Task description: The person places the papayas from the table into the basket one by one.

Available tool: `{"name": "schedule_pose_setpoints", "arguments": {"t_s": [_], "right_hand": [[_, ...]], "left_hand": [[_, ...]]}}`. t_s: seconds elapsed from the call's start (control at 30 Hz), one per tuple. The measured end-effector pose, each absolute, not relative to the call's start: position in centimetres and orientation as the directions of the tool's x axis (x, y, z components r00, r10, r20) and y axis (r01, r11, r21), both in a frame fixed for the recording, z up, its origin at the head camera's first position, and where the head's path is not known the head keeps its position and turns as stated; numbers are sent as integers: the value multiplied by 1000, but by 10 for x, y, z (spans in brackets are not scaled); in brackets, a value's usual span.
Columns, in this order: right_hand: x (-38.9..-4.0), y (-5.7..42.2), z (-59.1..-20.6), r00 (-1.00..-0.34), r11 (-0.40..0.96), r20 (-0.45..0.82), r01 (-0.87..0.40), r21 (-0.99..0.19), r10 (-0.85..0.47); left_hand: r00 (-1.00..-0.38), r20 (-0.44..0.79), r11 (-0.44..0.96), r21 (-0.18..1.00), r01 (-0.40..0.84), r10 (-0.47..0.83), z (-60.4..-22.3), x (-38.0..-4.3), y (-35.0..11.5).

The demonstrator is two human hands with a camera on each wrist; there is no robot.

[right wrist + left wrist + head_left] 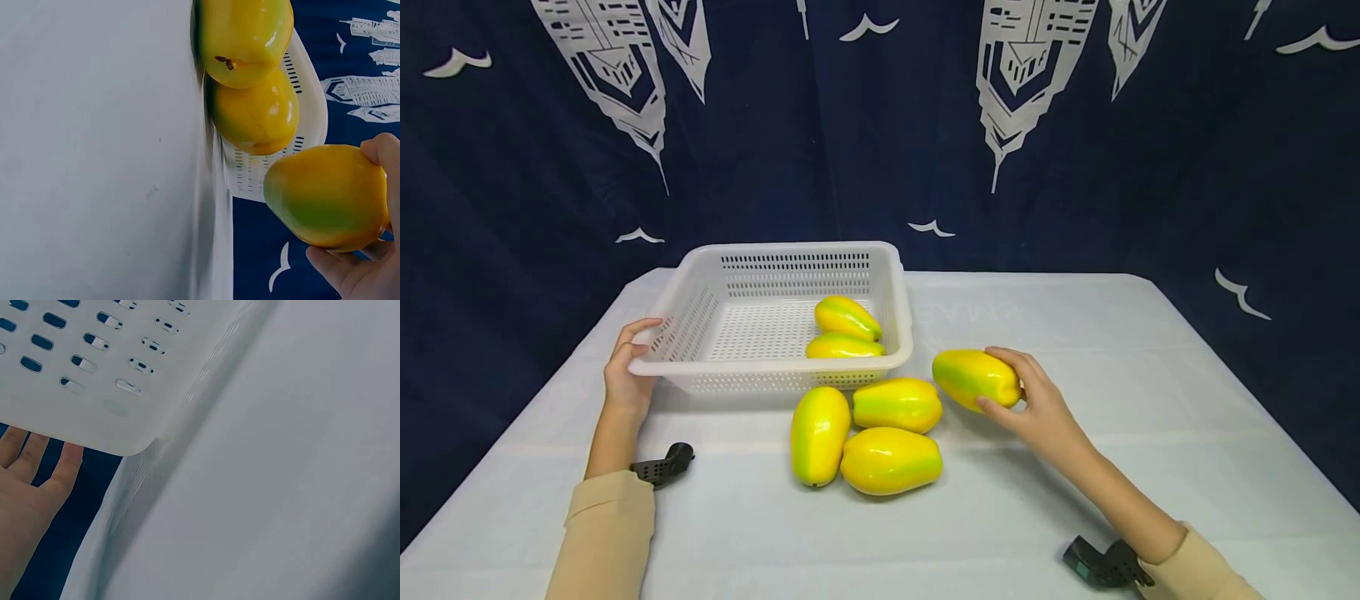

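At the left front corner of a white plastic basket, my left hand grips the rim, its fingertips partly hidden behind the wall in the left wrist view. My right hand holds a yellow-green papaya by its right end, thumb on the near side and fingers over the top. In the right wrist view that papaya hangs clear of two others. Three papayas lie in front of the basket: one lengthwise and two crosswise, the upper and the lower. Two papayas rest inside the basket's right side.
A white cloth covers the table. Behind it hangs a dark blue curtain with white building and bird prints. Black cameras are strapped to the left wrist and the right wrist.
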State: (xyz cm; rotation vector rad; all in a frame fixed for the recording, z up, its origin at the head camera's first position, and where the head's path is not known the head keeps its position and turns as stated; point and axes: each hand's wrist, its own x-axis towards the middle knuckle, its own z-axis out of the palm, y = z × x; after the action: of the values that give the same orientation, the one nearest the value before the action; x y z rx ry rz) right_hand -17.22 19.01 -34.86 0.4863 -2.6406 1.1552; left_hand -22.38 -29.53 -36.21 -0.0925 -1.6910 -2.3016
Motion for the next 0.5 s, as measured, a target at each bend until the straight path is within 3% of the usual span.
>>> {"name": "schedule_pose_setpoints", "arguments": {"t_s": [0.5], "right_hand": [[-169, 184, -353, -867, 503, 468, -484, -716, -168]], "left_hand": [[-956, 226, -268, 924, 272, -189, -362, -223, -295]]}}
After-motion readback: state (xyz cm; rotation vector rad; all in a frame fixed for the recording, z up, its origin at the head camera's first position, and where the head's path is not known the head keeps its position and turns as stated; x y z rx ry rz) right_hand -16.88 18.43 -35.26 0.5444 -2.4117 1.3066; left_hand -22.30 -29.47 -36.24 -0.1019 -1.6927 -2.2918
